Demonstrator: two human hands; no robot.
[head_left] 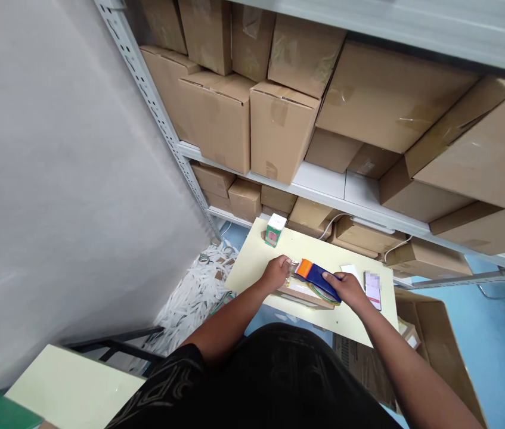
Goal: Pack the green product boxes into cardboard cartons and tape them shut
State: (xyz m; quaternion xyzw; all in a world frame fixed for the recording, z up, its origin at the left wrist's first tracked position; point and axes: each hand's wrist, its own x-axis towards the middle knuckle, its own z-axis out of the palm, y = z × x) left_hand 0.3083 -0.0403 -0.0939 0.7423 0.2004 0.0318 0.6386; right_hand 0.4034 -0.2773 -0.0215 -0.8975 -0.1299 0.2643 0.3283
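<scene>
My right hand (pixel 344 287) grips a blue and orange packing tape dispenser (pixel 317 277), its roll facing down over a small cardboard box (pixel 303 296). Near the dispenser's metal front, my left hand (pixel 278 272) is closed, fingertips pinched at what looks like the clear tape's loose end, by the box's left end. The box lies on a pale yellow tabletop (pixel 256 256), partly hidden under the dispenser. A small green and white carton (pixel 275 230) stands at the table's far left corner.
A phone (pixel 372 290) and a white paper (pixel 350 272) lie to the right on the table. Shelving (pixel 315 182) full of cardboard boxes rises behind. Discarded white strips (pixel 180 304) cover the floor at left. A large open carton (pixel 431 333) stands at right.
</scene>
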